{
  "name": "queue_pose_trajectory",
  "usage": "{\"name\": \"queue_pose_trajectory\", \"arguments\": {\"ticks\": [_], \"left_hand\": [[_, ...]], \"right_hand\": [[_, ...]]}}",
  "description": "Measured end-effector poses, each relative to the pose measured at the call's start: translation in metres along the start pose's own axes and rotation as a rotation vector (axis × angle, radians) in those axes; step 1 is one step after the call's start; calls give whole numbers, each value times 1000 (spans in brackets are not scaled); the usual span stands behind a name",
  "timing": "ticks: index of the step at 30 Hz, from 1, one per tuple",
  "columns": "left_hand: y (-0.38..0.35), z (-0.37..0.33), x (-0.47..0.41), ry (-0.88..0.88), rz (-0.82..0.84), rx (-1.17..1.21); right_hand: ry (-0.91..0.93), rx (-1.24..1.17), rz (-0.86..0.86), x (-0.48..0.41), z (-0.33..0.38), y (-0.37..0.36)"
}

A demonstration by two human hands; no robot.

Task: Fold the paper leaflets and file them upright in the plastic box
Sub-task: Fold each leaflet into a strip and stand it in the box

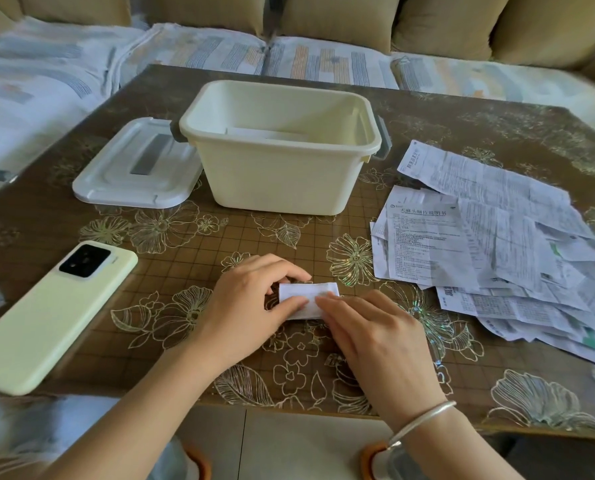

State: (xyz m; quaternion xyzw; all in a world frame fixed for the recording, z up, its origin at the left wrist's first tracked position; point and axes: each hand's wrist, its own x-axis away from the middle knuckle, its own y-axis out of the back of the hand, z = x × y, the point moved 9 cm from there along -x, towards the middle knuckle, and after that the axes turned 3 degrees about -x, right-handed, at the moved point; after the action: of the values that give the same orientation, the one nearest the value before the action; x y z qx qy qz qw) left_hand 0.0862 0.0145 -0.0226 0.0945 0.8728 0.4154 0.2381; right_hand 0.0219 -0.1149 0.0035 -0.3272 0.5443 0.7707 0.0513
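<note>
- Phone (46, 313): pale green case, camera side up, near-left on the table (192, 244).
- Lid (133, 171): white, flat, just left of the plastic box (275, 181).
- Left hand (254, 303): thumb and curled fingers pinch the left end of the folded leaflet (323, 291).
- Plastic box: cream, open, white paper inside.
- Folded leaflet: small white rectangle, flat on the table between both hands, in front of the box.
- Right hand (375, 341): fingers straight, together, pressing the leaflet's near-right part.
- Loose leaflets (496, 254): unfolded pile, far right.

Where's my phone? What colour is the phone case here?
Pale yellow-green phone case, head view.
</note>
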Motion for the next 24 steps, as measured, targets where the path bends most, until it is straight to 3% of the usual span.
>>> {"name": "queue_pose_trajectory", "arguments": {"ticks": [8, 13, 24], "left_hand": [[3, -3, -8, 24, -54, -55], [7, -14, -3, -58, -86, -156], [6, -15, 3, -114, -9, -308]], "right_hand": [[-36, 123, 46, -2, 3, -8], [20, 104, 98, -2, 5, -2], [40, -147, 352, -18, -23, -15]]}}
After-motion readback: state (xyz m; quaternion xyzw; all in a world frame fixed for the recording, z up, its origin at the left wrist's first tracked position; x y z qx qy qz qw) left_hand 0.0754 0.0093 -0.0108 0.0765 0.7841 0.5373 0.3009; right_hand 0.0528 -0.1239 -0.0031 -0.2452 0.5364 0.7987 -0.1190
